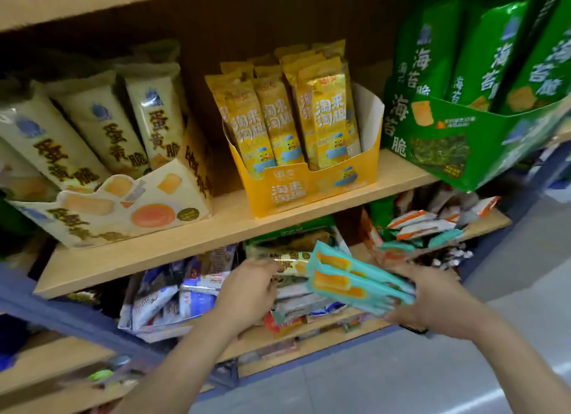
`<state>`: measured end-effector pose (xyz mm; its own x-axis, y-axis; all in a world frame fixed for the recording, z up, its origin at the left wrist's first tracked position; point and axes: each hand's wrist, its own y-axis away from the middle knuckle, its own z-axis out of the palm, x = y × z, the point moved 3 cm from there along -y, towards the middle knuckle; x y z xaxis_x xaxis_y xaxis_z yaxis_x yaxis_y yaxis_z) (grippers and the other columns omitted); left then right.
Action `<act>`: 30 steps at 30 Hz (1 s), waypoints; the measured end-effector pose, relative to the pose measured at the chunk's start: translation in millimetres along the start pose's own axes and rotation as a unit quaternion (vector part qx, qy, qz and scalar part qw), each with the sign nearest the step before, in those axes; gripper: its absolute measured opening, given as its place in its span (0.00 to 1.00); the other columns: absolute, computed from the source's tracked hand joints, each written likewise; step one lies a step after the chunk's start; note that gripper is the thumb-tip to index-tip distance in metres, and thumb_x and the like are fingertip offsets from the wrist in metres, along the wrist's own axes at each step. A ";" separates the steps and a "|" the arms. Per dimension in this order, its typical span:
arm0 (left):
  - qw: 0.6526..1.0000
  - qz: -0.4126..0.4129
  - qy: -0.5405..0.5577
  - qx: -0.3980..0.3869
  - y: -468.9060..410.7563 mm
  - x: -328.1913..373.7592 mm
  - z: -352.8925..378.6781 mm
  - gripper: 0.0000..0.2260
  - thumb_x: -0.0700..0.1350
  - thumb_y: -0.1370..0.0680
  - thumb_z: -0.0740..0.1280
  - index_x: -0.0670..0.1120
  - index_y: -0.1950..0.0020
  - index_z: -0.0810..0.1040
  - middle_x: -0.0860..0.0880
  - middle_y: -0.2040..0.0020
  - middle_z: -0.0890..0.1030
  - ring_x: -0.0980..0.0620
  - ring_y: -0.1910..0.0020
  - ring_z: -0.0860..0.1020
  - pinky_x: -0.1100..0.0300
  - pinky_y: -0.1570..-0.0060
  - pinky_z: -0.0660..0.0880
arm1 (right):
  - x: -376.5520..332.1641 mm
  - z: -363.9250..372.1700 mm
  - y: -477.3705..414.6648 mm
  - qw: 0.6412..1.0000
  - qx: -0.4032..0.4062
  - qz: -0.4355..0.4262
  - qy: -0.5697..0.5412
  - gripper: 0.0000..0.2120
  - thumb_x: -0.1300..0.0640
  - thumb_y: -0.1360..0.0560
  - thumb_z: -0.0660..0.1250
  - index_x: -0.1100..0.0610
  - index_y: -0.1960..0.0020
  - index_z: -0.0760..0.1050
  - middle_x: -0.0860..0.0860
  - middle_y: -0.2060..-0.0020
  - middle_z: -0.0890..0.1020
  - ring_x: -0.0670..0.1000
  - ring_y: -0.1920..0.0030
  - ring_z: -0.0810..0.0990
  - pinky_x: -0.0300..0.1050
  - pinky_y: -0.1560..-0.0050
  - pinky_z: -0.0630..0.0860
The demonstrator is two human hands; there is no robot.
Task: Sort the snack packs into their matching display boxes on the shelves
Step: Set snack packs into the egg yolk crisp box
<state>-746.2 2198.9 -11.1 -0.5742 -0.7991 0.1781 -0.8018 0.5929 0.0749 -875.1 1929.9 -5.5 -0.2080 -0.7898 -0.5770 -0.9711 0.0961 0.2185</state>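
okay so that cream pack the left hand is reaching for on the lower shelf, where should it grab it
Grip the near end of the cream snack pack, coming from the left with the left hand. It lies flat atop the pile, its right side overlapped by the teal packs in the right hand.

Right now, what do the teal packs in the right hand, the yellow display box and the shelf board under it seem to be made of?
Teal snack packs: thin plastic film, slightly glossy, with crimped flat ends. Yellow display box: printed cardboard, judging by its stiff folded walls and white uncoated inside. Shelf board: light wood-look panel, matte; probably laminate, though solid wood cannot be excluded. The right hand holds the packs.
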 end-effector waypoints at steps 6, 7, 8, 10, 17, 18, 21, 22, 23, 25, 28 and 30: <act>0.977 -0.022 -0.189 -0.096 -54.5 -8.6 47.1 0.30 0.39 0.26 0.68 0.46 0.26 0.62 0.45 0.35 0.75 0.42 0.37 0.74 0.51 0.45 0.72 | 22.5 31.5 3.1 0.989 -0.033 0.074 -0.123 0.17 0.49 0.34 0.80 0.50 0.49 0.79 0.43 0.59 0.85 0.42 0.60 0.83 0.48 0.56 0.80; 0.972 -0.026 -0.212 -0.100 -60.8 -6.0 48.4 0.27 0.38 0.26 0.66 0.46 0.27 0.64 0.45 0.38 0.76 0.42 0.38 0.75 0.51 0.45 0.72 | 24.1 34.1 4.9 0.990 -0.036 0.073 -0.116 0.18 0.48 0.33 0.80 0.49 0.47 0.79 0.42 0.57 0.85 0.41 0.58 0.83 0.47 0.54 0.80; 0.968 -0.032 -0.225 -0.103 -67.2 -5.0 50.9 0.24 0.37 0.25 0.65 0.47 0.29 0.66 0.45 0.38 0.77 0.42 0.38 0.75 0.49 0.43 0.70 | 25.9 36.5 6.7 0.992 -0.035 0.068 -0.098 0.20 0.47 0.34 0.80 0.47 0.45 0.78 0.39 0.55 0.85 0.38 0.57 0.82 0.43 0.54 0.80; 0.964 -0.048 -0.237 -0.108 -75.5 -5.6 53.3 0.20 0.38 0.24 0.64 0.48 0.33 0.70 0.46 0.38 0.76 0.42 0.36 0.72 0.46 0.39 0.68 | 27.3 37.9 8.5 0.996 -0.022 0.058 -0.058 0.21 0.46 0.34 0.80 0.45 0.45 0.77 0.36 0.55 0.83 0.33 0.57 0.80 0.35 0.58 0.77; 0.989 -0.084 -0.111 -0.040 -41.0 -8.4 17.9 0.24 0.58 0.26 0.67 0.51 0.33 0.68 0.48 0.47 0.80 0.45 0.48 0.80 0.56 0.58 0.74 | 16.6 36.4 -8.5 0.989 0.046 -0.071 0.121 0.25 0.47 0.39 0.80 0.46 0.43 0.78 0.44 0.42 0.73 0.49 0.43 0.76 0.49 0.45 0.77; 0.993 -0.085 -0.082 -0.031 -33.4 -8.6 11.0 0.25 0.60 0.26 0.67 0.52 0.33 0.67 0.49 0.48 0.81 0.46 0.50 0.81 0.56 0.59 0.74 | 9.5 35.4 -12.4 0.979 0.063 -0.104 0.163 0.25 0.47 0.40 0.81 0.46 0.44 0.79 0.47 0.37 0.71 0.53 0.37 0.73 0.52 0.42 0.77; 0.997 -0.064 -0.034 -0.007 -10.2 -2.4 -15.8 0.25 0.62 0.27 0.67 0.55 0.34 0.66 0.52 0.51 0.82 0.48 0.53 0.81 0.58 0.64 0.72 | -23.9 31.1 -22.9 0.948 0.098 -0.178 0.246 0.24 0.46 0.43 0.81 0.43 0.49 0.80 0.54 0.27 0.65 0.59 0.25 0.60 0.64 0.38 0.74; 0.998 -0.056 -0.020 -0.009 -3.7 0.7 -25.0 0.25 0.63 0.27 0.68 0.56 0.35 0.67 0.53 0.51 0.82 0.49 0.53 0.81 0.58 0.63 0.72 | -35.0 30.6 -26.2 0.938 0.096 -0.196 0.270 0.24 0.46 0.43 0.82 0.42 0.49 0.79 0.54 0.25 0.62 0.59 0.23 0.56 0.66 0.37 0.71; 0.999 -0.045 -0.004 -0.019 2.2 3.4 -33.1 0.25 0.64 0.28 0.68 0.58 0.36 0.67 0.53 0.51 0.82 0.51 0.53 0.80 0.57 0.62 0.73 | -44.7 29.8 -29.5 0.930 0.091 -0.210 0.288 0.25 0.47 0.43 0.82 0.41 0.49 0.79 0.54 0.23 0.60 0.59 0.22 0.52 0.67 0.36 0.69; 0.999 -0.021 0.033 -0.036 12.4 8.5 -49.2 0.25 0.65 0.30 0.70 0.60 0.36 0.68 0.56 0.51 0.81 0.54 0.53 0.79 0.57 0.59 0.75 | -60.3 25.3 -35.6 0.917 0.084 -0.234 0.311 0.24 0.50 0.42 0.81 0.41 0.48 0.80 0.54 0.22 0.56 0.59 0.21 0.48 0.68 0.32 0.63; 0.996 -0.003 0.084 -0.030 25.2 7.9 -72.2 0.28 0.66 0.32 0.72 0.61 0.35 0.70 0.58 0.53 0.81 0.58 0.55 0.78 0.56 0.56 0.76 | -73.7 18.0 -39.4 0.906 0.081 -0.250 0.331 0.24 0.54 0.42 0.80 0.42 0.48 0.81 0.55 0.23 0.57 0.59 0.21 0.47 0.69 0.31 0.60; 0.993 -0.003 0.114 -0.014 32.3 3.2 -83.8 0.29 0.65 0.33 0.75 0.62 0.35 0.72 0.61 0.53 0.81 0.61 0.55 0.79 0.56 0.54 0.77 | -78.3 15.0 -38.8 0.909 0.088 -0.259 0.314 0.24 0.55 0.43 0.81 0.43 0.49 0.81 0.55 0.26 0.62 0.61 0.22 0.52 0.69 0.34 0.65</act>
<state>-760.1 2223.8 74.1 -0.5153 -0.7608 0.3945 -0.7977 0.5941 0.1038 -822.9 1997.1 19.3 0.3374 -0.9413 0.0075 -0.9348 -0.3360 -0.1152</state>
